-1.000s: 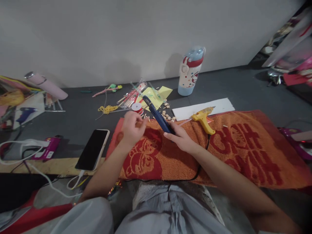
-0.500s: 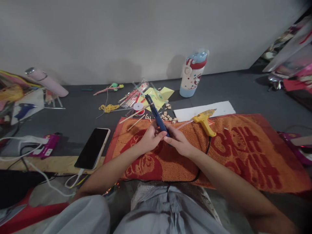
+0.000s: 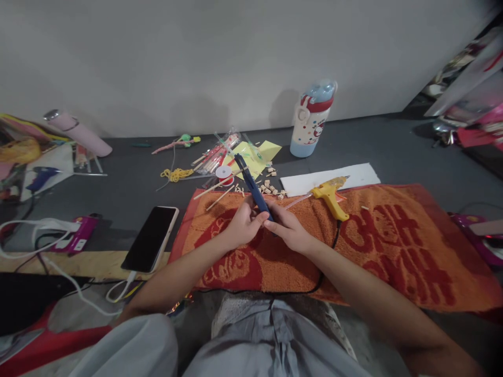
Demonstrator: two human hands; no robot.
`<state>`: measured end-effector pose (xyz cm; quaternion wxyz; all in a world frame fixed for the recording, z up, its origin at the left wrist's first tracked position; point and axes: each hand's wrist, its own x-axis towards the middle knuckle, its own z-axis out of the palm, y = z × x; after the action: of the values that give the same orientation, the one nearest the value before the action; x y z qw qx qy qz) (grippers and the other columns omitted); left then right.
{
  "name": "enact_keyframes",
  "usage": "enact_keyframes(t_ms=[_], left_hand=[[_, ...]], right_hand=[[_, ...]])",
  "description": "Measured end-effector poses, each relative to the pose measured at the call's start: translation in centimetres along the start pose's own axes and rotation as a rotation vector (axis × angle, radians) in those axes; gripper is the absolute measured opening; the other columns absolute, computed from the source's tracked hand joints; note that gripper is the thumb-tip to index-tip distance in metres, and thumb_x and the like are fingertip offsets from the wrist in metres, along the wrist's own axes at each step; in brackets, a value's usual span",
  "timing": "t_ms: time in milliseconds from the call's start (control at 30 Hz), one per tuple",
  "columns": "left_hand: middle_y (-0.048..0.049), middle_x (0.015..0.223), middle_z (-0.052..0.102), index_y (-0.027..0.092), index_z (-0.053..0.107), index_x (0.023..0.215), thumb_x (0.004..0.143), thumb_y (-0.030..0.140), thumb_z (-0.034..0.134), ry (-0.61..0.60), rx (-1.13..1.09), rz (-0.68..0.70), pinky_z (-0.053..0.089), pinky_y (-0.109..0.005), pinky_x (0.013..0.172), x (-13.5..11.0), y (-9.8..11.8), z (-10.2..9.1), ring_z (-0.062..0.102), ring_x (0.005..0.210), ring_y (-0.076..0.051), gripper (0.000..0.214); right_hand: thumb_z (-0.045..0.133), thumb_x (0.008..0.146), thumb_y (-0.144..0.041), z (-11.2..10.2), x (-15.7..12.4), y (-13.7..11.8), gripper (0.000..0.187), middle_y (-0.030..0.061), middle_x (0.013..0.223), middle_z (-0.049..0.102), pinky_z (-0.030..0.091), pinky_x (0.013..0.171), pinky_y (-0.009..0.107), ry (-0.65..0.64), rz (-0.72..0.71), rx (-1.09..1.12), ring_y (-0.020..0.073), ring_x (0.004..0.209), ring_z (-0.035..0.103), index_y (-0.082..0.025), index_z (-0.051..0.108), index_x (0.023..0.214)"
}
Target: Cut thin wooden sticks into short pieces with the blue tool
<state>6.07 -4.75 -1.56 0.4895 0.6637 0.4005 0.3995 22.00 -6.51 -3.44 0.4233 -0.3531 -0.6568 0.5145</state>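
Observation:
Both hands meet over an orange and red towel (image 3: 393, 246) spread in front of me. My right hand (image 3: 288, 230) grips the handle end of a dark blue hand tool (image 3: 251, 183) that points up and away to the left. Fingers of my left hand (image 3: 243, 225) are closed on the same tool from the left side. Two thin wooden sticks (image 3: 216, 191) lie on the towel's far left corner, just beyond my left hand. A yellow glue gun (image 3: 329, 193) rests on the towel to the right of my hands.
A black phone (image 3: 150, 238) lies left of the towel on a cable. Behind are a cartoon water bottle (image 3: 312, 118), a white sheet (image 3: 330, 179), yellow paper (image 3: 251, 154), small wooden bits (image 3: 271, 187), a tape roll (image 3: 223, 173), yellow string (image 3: 175, 174). A pink flask (image 3: 76, 133) lies far left.
My left hand let go of the wooden sticks, which now lie on the towel's corner, and came right to close on the blue tool beside my right hand.

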Motion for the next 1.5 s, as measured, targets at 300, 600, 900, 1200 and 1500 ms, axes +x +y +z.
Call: enact_keyframes(t_ms=[300,600,900,1200,1500], left_hand=[[-0.0084,0.096,0.063,0.017,0.049,0.108,0.081,0.058,0.058,0.008,-0.049,0.006,0.049,-0.036,0.081,0.1,-0.4,0.4,0.060,0.082,-0.019,0.050],[-0.0086,0.097,0.065,0.016,0.052,0.107,0.092,0.044,0.041,0.048,0.380,0.077,0.048,-0.034,0.082,0.4,0.6,-1.2,0.061,0.090,-0.020,0.033],[-0.0114,0.099,0.061,0.016,0.052,0.103,0.087,0.022,0.048,0.514,0.978,0.616,0.042,-0.040,0.091,1.2,0.8,-5.0,0.056,0.099,-0.023,0.018],[-0.0070,0.080,0.062,0.018,0.056,0.082,0.088,0.020,0.041,0.394,0.887,0.268,0.043,-0.030,0.071,1.9,-0.5,-6.4,0.058,0.076,-0.019,0.016],[-0.0062,0.079,0.064,0.017,0.057,0.086,0.085,0.018,0.043,0.437,0.701,0.202,0.042,-0.028,0.066,2.0,-0.7,-5.7,0.057,0.070,-0.017,0.014]], right_hand=[[0.054,0.086,-0.057,-0.3,0.0,-0.1,0.063,0.0128,0.129,0.059,0.040,0.104,0.049,-0.017,0.004,-0.026,0.0306,0.118,0.055,-0.018,0.046,0.136],[0.053,0.086,-0.057,-0.5,0.4,0.1,0.063,0.0142,0.130,0.057,0.039,0.105,0.047,0.032,0.006,-0.028,0.0295,0.119,0.054,-0.016,0.046,0.133],[0.053,0.088,-0.051,-0.7,-0.1,0.0,0.065,0.0161,0.143,0.047,0.030,0.112,0.050,0.052,0.018,-0.223,0.0316,0.131,0.044,-0.016,0.037,0.140],[0.051,0.089,-0.051,-0.7,-0.5,-0.3,0.063,0.0156,0.138,0.052,0.035,0.107,0.052,-0.019,0.028,-0.248,0.0331,0.126,0.048,-0.018,0.037,0.141],[0.051,0.089,-0.050,-0.4,-0.4,-0.5,0.059,0.0156,0.129,0.058,0.041,0.100,0.049,-0.030,0.033,-0.243,0.0329,0.116,0.055,-0.014,0.044,0.136]])
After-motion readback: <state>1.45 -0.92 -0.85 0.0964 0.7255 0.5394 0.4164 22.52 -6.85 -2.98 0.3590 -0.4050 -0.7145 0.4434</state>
